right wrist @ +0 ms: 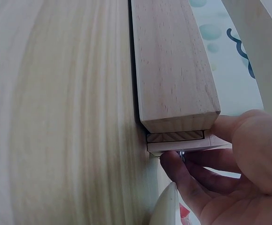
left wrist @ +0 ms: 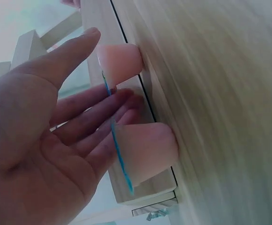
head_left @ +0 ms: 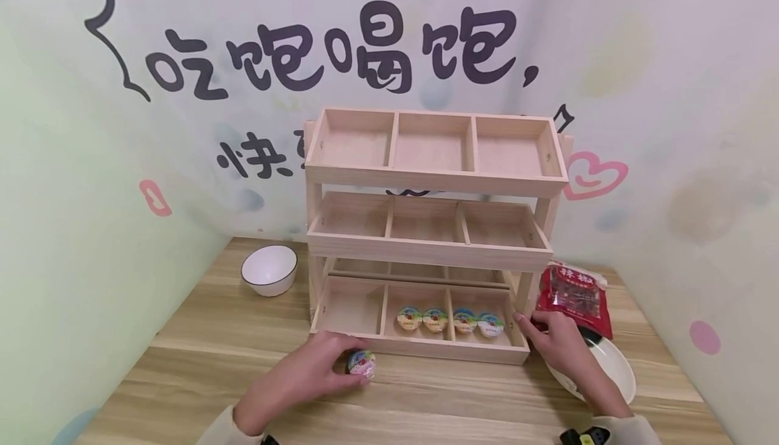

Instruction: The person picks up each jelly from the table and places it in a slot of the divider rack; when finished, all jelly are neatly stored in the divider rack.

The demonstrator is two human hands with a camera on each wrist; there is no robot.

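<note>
A jelly cup (head_left: 362, 364) stands on the table before the rack, my left hand (head_left: 313, 370) around it with thumb and fingertips at its lid. In the left wrist view two pink jelly cups show, a farther cup (left wrist: 121, 63) between thumb and fingers and a nearer cup (left wrist: 147, 152) beside the palm; that hand's fingers look loose. My right hand (head_left: 558, 342) grips the right end of the wooden rack's (head_left: 426, 349) lowest tray, thumb at its side wall. That tray's middle compartment holds two jelly cups (head_left: 422, 319), its right compartment two more (head_left: 477, 322).
Two upper trays (head_left: 435, 176) of the rack, each in three compartments, rise above the lowest one. A white bowl (head_left: 270, 269) stands left of the rack. Right of it lie a red food packet (head_left: 575, 296) and a white plate (head_left: 617, 367), partly behind my right forearm.
</note>
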